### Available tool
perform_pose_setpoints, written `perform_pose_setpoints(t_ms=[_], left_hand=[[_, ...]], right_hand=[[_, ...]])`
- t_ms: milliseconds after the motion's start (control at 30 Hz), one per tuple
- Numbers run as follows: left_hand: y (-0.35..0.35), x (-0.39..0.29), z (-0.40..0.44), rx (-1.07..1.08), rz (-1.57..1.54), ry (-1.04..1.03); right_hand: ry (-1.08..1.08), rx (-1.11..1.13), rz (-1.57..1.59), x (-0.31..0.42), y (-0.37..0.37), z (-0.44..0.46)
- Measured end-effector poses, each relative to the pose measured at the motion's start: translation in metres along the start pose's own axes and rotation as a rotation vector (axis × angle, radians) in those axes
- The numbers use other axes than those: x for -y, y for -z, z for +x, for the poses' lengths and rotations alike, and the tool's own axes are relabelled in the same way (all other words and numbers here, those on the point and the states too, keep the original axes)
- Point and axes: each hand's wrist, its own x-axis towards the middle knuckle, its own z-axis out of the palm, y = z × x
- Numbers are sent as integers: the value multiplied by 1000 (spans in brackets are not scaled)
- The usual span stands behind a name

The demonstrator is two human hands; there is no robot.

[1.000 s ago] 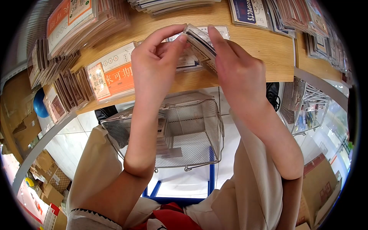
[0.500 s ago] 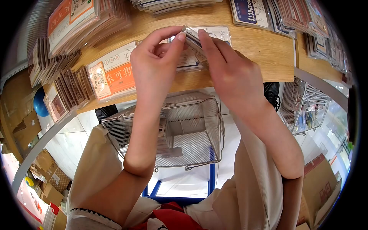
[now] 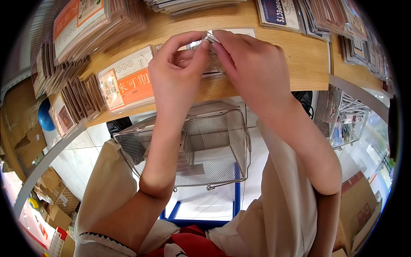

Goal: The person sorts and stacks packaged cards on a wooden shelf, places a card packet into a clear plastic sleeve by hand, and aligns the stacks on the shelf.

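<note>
My left hand [image 3: 177, 70] is closed in a pinch, thumb against forefinger, at the edge of a thin clear plastic sleeve [image 3: 209, 37]. From the other side, the fingers of my right hand [image 3: 257, 68] grip the same sleeve at its top edge. It is held tilted above the table, and my fingers cover most of it, so its contents cannot be read. Beneath my hands lies a white printed packet [image 3: 244, 31], partly hidden. Left of my left hand is an orange and white sleeved packet [image 3: 132, 85].
Stacks of orange packets [image 3: 81, 32] and small cards [image 3: 79, 96] fill the left of the wooden table [image 3: 306, 64]. More stacks, including a blue packet [image 3: 274, 12], stand at the back. A wire mesh basket [image 3: 128, 145] sits below the table edge. Another wire basket [image 3: 323, 111] is at right.
My right hand has moved left and up, its fingers closing in beside my left fingertips at the sleeve's top. My left hand has shifted slightly right. The sleeve is now more covered.
</note>
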Motion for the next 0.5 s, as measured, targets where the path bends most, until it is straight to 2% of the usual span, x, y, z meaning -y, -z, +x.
perform_pose_setpoints(t_ms=[133, 500], left_hand=[[0, 8, 0, 3, -45, -56], [0, 12, -3, -9, -64, -41]], right_hand=[[-31, -13, -8, 2, -1, -1], [-5, -53, 67, -1, -1, -2]])
